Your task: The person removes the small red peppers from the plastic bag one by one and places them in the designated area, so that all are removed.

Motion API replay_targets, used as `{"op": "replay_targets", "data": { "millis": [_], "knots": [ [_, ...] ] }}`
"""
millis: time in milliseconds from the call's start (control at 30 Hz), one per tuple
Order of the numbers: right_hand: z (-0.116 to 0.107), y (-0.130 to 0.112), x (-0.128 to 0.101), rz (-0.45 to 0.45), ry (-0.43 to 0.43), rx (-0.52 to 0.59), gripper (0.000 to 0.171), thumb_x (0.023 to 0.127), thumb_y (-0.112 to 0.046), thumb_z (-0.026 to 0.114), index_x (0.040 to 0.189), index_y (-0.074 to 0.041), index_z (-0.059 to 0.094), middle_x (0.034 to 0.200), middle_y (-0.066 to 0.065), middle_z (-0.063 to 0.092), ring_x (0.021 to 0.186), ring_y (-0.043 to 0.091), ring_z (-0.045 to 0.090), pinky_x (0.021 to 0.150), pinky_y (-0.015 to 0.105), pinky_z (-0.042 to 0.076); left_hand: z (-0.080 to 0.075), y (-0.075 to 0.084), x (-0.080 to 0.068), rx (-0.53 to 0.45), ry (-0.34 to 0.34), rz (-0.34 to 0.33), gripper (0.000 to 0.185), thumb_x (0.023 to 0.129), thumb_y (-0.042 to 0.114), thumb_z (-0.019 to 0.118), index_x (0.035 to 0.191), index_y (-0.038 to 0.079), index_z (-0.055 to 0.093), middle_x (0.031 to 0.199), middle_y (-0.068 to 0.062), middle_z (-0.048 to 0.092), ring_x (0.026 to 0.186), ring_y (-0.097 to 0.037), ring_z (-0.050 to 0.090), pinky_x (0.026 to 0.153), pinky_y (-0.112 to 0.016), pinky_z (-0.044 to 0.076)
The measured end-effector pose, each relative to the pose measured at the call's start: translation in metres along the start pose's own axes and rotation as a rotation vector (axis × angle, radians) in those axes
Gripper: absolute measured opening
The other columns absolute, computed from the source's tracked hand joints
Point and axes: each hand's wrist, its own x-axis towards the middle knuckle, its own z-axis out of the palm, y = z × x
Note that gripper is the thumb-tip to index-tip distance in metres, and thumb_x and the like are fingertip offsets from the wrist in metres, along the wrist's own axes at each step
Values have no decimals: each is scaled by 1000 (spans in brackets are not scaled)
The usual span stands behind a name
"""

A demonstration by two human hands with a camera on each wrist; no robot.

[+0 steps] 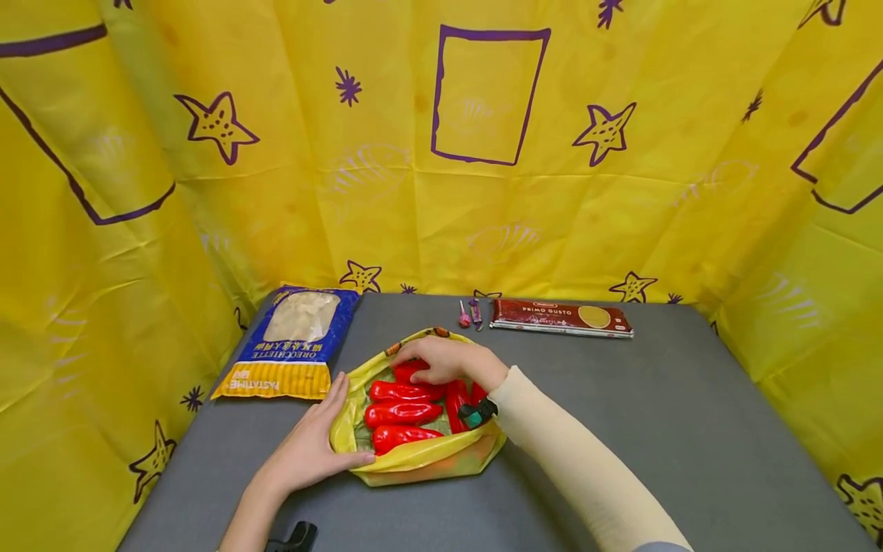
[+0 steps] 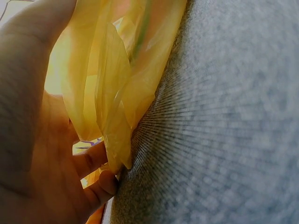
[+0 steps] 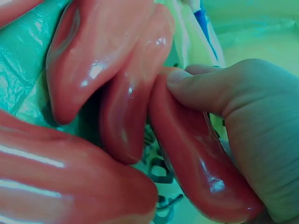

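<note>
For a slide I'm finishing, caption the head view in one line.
Right hand holds a red pepper beside other peppers in an open yellow bag; left hand touches the bag's side.

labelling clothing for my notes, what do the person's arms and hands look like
The left hand and right hand are gloveless. A cream sleeve ends just before the right hand, with a black-and-green piece beside its end. The left forearm is uncovered; a black object shows beside it.

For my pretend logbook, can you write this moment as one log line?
right hand: grips red pepper inside yellow bag | left hand: touches bag | pasta packet: lies left of bag
</note>
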Motion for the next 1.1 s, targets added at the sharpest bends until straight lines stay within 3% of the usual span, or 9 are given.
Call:
{"op": "replay_targets", "data": {
  "millis": [433, 633, 900, 1000, 1100],
  "knots": [
    [-13, 0, -31, -31, 50, 64, 41, 105, -14, 65, 146, -10, 64, 151, 5, 62, 145, 24, 52, 123, 41, 40, 0, 3, -2, 5, 16, 13, 135, 76, 77, 80, 172, 17, 9, 179, -11, 8, 151, -55, 33, 113, -77, 36],
    [-17, 5, -49, -89, 123, 143, 42, 104, -14, 66, 146, -6, 64, 151, 7, 62, 144, 26, 52, 122, 42, 41, -2, 3, -1, 9, 8, 16, 134, 77, 78, 79, 172, 15, 8, 179, -12, 6, 151, -58, 30, 114, -77, 34],
    [-18, 9, -76, -98, 342, 185, 44, 103, -19, 70, 145, -7, 65, 146, 10, 63, 125, 25, 63, 105, 41, 55, -5, 6, -2, 12, -1, 26, 132, 80, 74, 79, 172, 14, 7, 179, -14, 6, 151, -62, 27, 112, -79, 34],
    [-15, 8, -85, -41, 414, 192, 45, 102, -23, 71, 145, -8, 65, 145, 9, 64, 101, 18, 64, 88, 33, 56, -4, 5, -2, 13, 2, 29, 131, 80, 73, 79, 172, 13, 8, 179, -14, 6, 151, -61, 28, 112, -79, 34],
    [-11, 5, -94, 19, 474, 204, 47, 101, -24, 73, 145, -8, 65, 143, 9, 63, 78, 11, 54, 71, 27, 49, -4, 5, -3, 16, 5, 32, 131, 80, 73, 79, 172, 13, 9, 179, -14, 6, 150, -61, 29, 112, -78, 35]
  ]
}}
